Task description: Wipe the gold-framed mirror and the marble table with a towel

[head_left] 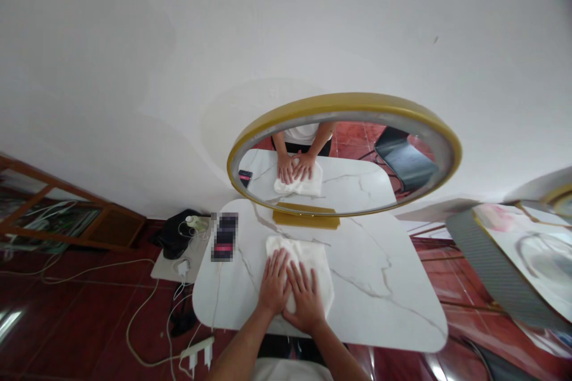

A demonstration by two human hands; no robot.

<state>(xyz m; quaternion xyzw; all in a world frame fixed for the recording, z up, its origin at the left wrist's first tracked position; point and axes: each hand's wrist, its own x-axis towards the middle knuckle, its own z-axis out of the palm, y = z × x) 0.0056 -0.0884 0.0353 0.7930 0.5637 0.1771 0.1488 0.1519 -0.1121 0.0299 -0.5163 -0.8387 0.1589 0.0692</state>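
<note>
And here's the soft white cloth (pixel 304 252), a rumpled, folded pad with uneven edges, lying just on the nine o'clock side of the middle of the smooth, grey-veined marble-look tabletop (pixel 379 303)! The left hand (pixel 273 287) presses flat at its eight o'clock, fingers straight with narrow gaps; the right hand (pixel 306 297) lies towards five, fingers fanned a touch wider, both palms down, gripping nothing. Up at twelve, an oval-looking, gold-rimmed mirror (pixel 339 101) rises over its flat gold base (pixel 306 218); at ten, a pixelated dark phone (pixel 224 237); out at eight, a white power strip (pixel 196 347)
</note>
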